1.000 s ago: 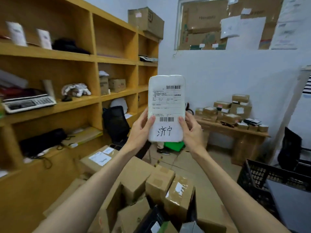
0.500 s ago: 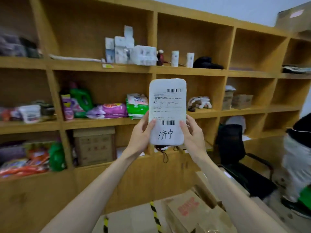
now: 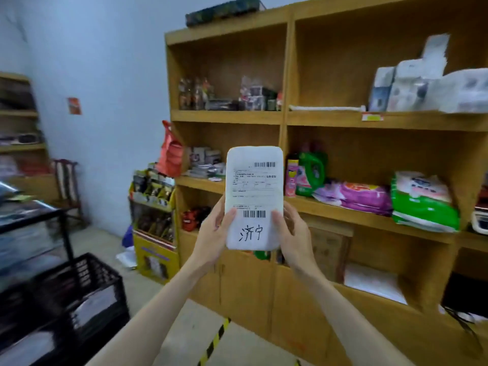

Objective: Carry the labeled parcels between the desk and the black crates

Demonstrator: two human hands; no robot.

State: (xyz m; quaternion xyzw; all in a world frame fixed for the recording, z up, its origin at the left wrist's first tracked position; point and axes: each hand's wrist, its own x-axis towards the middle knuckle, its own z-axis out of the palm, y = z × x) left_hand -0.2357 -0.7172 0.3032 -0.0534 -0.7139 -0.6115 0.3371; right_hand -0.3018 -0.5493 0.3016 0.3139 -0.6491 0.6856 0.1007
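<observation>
Both hands hold a white parcel point(image 3: 254, 199) upright in the air in front of the shelf point(image 3: 287, 120), its label facing the camera. The left hand point(image 3: 214, 235) pinches the parcel's lower left edge, thumb on the front beside the lower barcode, fingers curled behind. The right hand point(image 3: 291, 233) pinches the lower right edge the same way, thumb on the front. Two handwritten characters sit at the parcel's bottom, between the thumbs. A black crate point(image 3: 87, 289) stands on the floor at the lower left, well apart from the parcel, with pale flat things inside, blurred. The shelf behind carries a green bottle point(image 3: 311, 173), pink bags point(image 3: 356, 194) and a green-and-white pack point(image 3: 422, 204). A red bag point(image 3: 170, 151) hangs at the shelf's left end.
</observation>
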